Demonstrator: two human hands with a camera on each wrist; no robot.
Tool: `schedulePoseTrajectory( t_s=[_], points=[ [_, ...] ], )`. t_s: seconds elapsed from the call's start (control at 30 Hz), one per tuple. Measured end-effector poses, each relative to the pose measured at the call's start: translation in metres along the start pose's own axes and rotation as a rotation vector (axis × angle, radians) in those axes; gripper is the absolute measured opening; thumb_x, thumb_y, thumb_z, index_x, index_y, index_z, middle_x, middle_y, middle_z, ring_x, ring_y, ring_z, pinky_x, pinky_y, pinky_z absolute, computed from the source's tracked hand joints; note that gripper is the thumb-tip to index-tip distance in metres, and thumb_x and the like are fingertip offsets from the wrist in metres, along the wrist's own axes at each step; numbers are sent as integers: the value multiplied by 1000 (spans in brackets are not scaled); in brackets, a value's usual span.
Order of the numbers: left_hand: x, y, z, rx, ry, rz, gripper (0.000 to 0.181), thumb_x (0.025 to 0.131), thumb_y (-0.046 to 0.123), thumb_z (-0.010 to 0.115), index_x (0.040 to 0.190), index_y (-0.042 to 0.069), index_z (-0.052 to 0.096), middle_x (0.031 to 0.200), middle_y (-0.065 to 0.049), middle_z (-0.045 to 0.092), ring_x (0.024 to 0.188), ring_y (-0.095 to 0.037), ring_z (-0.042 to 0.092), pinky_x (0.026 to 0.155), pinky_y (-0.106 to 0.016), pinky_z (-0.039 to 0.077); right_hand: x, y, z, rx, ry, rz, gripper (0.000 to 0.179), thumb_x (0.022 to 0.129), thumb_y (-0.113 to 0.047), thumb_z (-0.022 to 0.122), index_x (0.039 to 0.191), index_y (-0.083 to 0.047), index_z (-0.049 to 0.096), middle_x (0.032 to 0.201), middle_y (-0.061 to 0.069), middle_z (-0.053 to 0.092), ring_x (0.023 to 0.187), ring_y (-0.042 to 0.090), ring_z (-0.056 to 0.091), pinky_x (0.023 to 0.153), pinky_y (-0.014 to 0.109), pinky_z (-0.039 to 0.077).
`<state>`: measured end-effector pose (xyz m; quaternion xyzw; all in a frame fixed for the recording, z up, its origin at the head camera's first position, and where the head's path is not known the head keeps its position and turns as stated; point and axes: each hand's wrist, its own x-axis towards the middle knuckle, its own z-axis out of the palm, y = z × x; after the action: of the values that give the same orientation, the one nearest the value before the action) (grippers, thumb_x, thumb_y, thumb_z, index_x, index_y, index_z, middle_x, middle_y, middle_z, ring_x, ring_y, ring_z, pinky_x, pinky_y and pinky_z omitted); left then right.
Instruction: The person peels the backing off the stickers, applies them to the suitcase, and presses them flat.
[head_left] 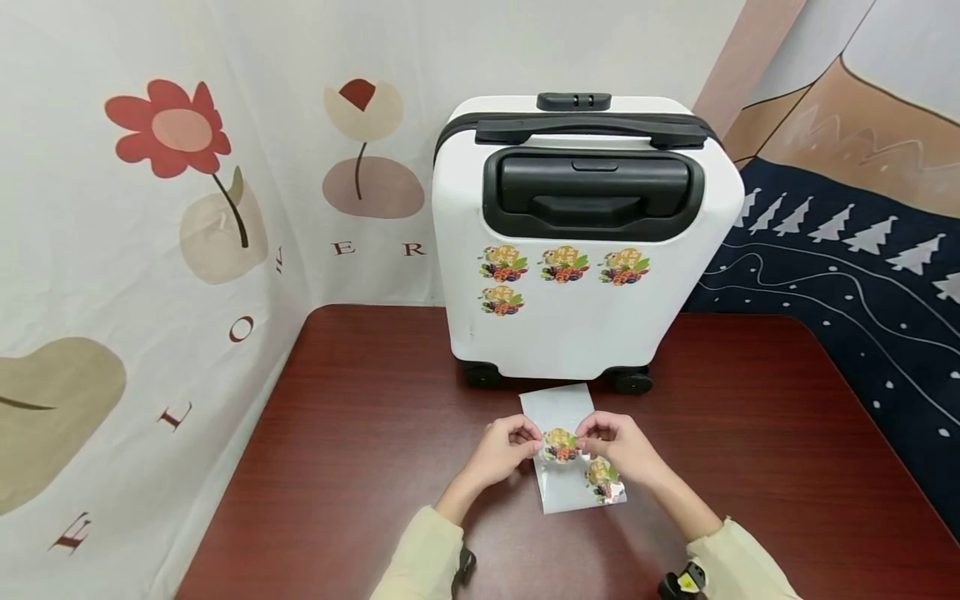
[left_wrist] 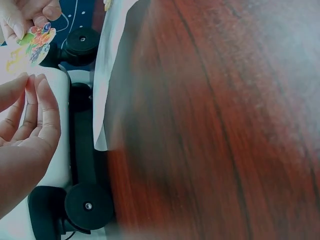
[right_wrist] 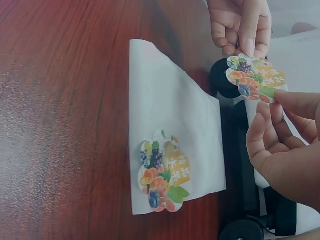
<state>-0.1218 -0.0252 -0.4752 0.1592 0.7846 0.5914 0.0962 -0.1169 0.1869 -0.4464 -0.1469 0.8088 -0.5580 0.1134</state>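
Between both hands, a fruit-print sticker (head_left: 560,445) is held raised over a white backing sheet (head_left: 557,405). My left hand (head_left: 501,451) pinches its left edge between thumb and fingertips. At the opposite edge, my right hand (head_left: 619,447) pinches it with thumb and finger, as the right wrist view also shows on the sticker (right_wrist: 256,79). Another fruit sticker (right_wrist: 164,175) lies on the sheet, towards its near right corner. Behind the hands stands a white suitcase (head_left: 555,333). Three matching stickers form a row on its front, with one more sticker (head_left: 501,301) under the leftmost.
The suitcase rests on black wheels (head_left: 632,382) at the back of the dark red-brown table (head_left: 360,417). A flower-print cloth (head_left: 285,158) hangs behind and to the left. On the right hangs a dark blue cloth (head_left: 817,283) with white trees.
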Motion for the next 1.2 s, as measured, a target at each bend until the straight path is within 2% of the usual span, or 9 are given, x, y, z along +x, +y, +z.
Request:
schedulePoseTrajectory(
  t_s=[0.13, 0.3, 0.37, 0.43, 0.57, 0.63, 0.7, 0.9, 1.2],
  points=[
    [-2, 15, -5, -8, 12, 14, 4, 81, -3, 63, 83, -6, 61, 76, -11, 61, 67, -15, 56, 57, -19, 46, 3, -4, 1, -12, 17, 6, 6, 80, 2, 64, 85, 4, 61, 74, 14, 59, 64, 18, 53, 57, 33, 48],
    [-6, 41, -12, -29, 20, 27, 3, 81, -9, 58, 82, -12, 57, 76, -23, 60, 68, -34, 58, 56, -17, 45, 8, -4, 2, -22, 39, 2, 6, 78, 3, 65, 84, 2, 62, 73, 10, 60, 65, 20, 56, 59, 35, 50],
    [-4, 40, -13, -35, 25, 32, 1, 80, -11, 57, 81, -12, 57, 76, -24, 59, 68, -38, 57, 55, -18, 46, 10, -6, 2, -22, 47, 6, 6, 78, 4, 64, 84, 2, 62, 73, 9, 59, 65, 19, 55, 59, 34, 50],
    [0, 32, -12, -37, 35, 34, 1, 81, -12, 57, 81, -10, 57, 75, -22, 59, 67, -36, 58, 55, -19, 46, 12, -8, 2, -23, 61, 9, 7, 78, 5, 64, 83, 2, 63, 72, 8, 58, 65, 16, 54, 58, 33, 49],
    [8, 17, -12, -22, 52, 38, 1, 82, -7, 59, 83, -8, 59, 74, -14, 60, 63, -18, 56, 54, -20, 47, 15, -11, 2, -15, 89, -2, 8, 76, 7, 64, 82, 3, 62, 71, 7, 58, 63, 13, 52, 56, 30, 47],
    [10, 16, -14, -8, 59, 41, 4, 83, -3, 60, 84, -7, 59, 74, -11, 61, 63, -12, 54, 55, -19, 46, 17, -13, 2, -6, 98, -13, 8, 76, 8, 64, 82, 3, 62, 71, 6, 58, 63, 12, 52, 56, 30, 47],
    [12, 18, -16, -5, 64, 43, 5, 83, -3, 61, 84, -8, 59, 75, -12, 61, 65, -12, 54, 55, -18, 45, 18, -15, 1, 4, 103, -28, 9, 75, 8, 64, 82, 4, 62, 71, 7, 58, 62, 12, 52, 56, 31, 47],
    [11, 38, -22, 24, 81, 76, 4, 83, -7, 59, 83, -10, 58, 77, -19, 60, 70, -27, 56, 57, -21, 44, 24, -21, -1, 23, 104, -30, 9, 76, 9, 63, 83, 5, 61, 74, 11, 59, 64, 13, 53, 57, 29, 47],
    [28, 38, -31, 85, 136, 149, 4, 83, 1, 64, 86, 0, 62, 80, -7, 62, 74, -17, 58, 66, -23, 49, 35, -39, -10, 5, 126, -55, 9, 77, 8, 63, 86, 6, 62, 74, 10, 59, 64, 13, 54, 58, 25, 46]
  ],
)
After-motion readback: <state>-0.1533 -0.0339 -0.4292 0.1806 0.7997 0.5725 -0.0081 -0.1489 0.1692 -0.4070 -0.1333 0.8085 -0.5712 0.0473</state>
